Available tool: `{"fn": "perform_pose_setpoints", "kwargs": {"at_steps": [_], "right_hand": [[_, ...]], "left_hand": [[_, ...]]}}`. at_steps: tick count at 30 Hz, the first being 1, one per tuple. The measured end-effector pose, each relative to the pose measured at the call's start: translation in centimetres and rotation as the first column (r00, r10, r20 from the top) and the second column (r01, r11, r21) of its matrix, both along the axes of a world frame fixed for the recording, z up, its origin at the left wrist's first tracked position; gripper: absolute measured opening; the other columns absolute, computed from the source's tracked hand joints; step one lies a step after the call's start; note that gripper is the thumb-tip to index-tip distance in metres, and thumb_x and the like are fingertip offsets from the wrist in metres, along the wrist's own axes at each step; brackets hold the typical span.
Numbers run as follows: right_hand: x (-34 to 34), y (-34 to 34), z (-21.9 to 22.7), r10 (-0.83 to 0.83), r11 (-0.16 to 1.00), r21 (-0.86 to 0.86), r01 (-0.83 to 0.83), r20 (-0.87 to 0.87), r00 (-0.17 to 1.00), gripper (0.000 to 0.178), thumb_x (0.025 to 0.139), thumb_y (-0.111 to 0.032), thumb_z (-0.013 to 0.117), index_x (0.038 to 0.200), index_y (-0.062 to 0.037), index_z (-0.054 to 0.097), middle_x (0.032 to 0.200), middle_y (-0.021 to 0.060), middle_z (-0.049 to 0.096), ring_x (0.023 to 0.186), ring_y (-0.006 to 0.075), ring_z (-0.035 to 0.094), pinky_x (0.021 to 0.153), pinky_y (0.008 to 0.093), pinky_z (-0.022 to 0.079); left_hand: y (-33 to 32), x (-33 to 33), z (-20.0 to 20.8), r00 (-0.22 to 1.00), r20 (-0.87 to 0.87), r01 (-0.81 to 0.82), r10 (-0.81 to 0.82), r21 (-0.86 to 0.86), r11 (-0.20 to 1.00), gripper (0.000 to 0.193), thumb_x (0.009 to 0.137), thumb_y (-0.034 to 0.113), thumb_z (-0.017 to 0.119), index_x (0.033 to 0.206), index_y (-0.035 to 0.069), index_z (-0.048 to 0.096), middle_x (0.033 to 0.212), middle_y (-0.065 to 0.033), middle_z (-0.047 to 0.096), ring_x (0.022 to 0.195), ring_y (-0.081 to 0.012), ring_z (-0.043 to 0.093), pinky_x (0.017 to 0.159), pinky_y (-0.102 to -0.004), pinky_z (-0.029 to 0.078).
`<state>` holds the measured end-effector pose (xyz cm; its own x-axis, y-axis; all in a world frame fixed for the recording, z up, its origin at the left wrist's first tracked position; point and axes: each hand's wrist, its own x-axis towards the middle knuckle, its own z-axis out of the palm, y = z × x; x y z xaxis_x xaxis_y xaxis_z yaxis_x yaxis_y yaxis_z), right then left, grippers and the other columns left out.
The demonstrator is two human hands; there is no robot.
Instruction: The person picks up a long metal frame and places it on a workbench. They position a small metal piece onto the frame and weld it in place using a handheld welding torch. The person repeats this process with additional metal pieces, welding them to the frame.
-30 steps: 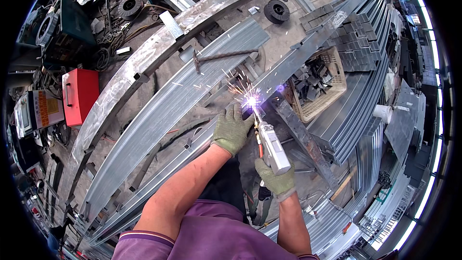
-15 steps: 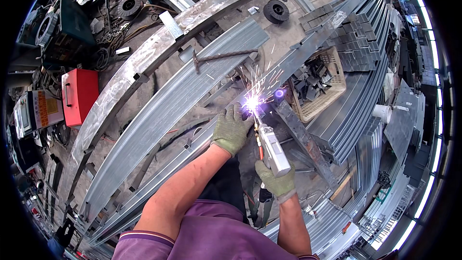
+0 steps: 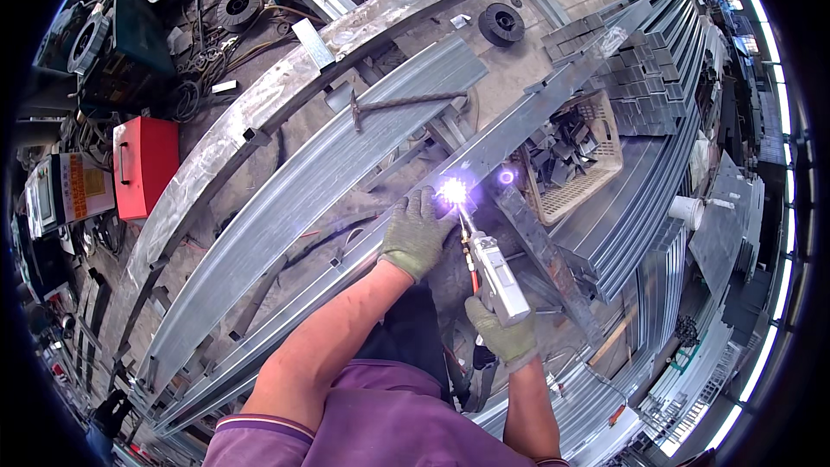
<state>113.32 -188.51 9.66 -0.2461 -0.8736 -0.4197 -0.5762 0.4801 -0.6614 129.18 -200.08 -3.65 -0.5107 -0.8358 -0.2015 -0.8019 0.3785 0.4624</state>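
A bright white-violet arc (image 3: 453, 192) glows at the tip of a silver handheld welding gun (image 3: 502, 283), right on a long galvanized steel channel (image 3: 519, 125). My right hand (image 3: 506, 335), in a grey-green work glove, is closed around the rear of the gun. An orange hose (image 3: 473, 279) runs along the gun's left side. My left hand (image 3: 412, 235), gloved alike, lies on the channel just left of the arc with its fingers stretched out. Glare hides the spot under the tip.
Beyond my left hand, a rod hammer (image 3: 406, 104) rests on a wide steel channel (image 3: 320, 164). A beige plastic crate (image 3: 612, 134) of metal offcuts stands to the right, beside stacked steel profiles (image 3: 644, 182). A rusty beam (image 3: 553, 264) slants below the crate. At left sits a red box (image 3: 145, 169).
The long spray of sparks has shrunk to a compact glow. My right hand and the gun have shifted slightly down and right, while my left hand stays in place.
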Motion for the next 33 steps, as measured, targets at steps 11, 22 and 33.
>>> {"fn": "perform_pose_setpoints", "kwargs": {"at_steps": [11,22,33], "right_hand": [[-2.7,-1.3,-0.1,-0.053,0.998,0.044,0.045,0.181,0.982,0.018,0.086,-0.015,0.086,0.097,-0.0042,0.078,0.081,0.0022,0.076,0.074,0.0106,0.072,0.068,0.0316,0.058],[-6.8,-3.9,-0.9,0.007,0.979,0.194,-0.065,0.285,0.959,0.028,0.085,-0.023,0.086,0.102,-0.0023,0.077,0.081,0.0042,0.075,0.074,0.0117,0.071,0.068,0.0337,0.059],[-11.0,-1.7,1.6,0.300,0.954,-0.084,-0.289,0.195,0.934,0.021,0.086,-0.014,0.083,0.103,-0.0034,0.075,0.080,0.0060,0.075,0.070,0.0198,0.072,0.068,0.0351,0.058]], "left_hand": [[0.8,-0.5,-1.0,1.000,0.010,-0.022,0.024,-0.169,0.985,0.054,0.101,0.050,0.061,0.152,0.032,0.057,0.150,-0.0309,0.053,0.136,-0.0451,0.055,0.110,-0.0583,0.044],[2.4,0.6,-1.8,0.970,-0.225,-0.158,0.095,-0.281,0.947,0.045,0.089,0.035,0.079,0.129,0.017,0.070,0.152,-0.0299,0.052,0.139,-0.0473,0.052,0.115,-0.0593,0.043],[9.3,3.3,2.8,0.932,-0.176,-0.345,0.316,-0.176,0.922,0.052,0.090,0.030,0.080,0.134,0.008,0.065,0.139,-0.0214,0.061,0.123,-0.0428,0.062,0.101,-0.0536,0.050]]}}
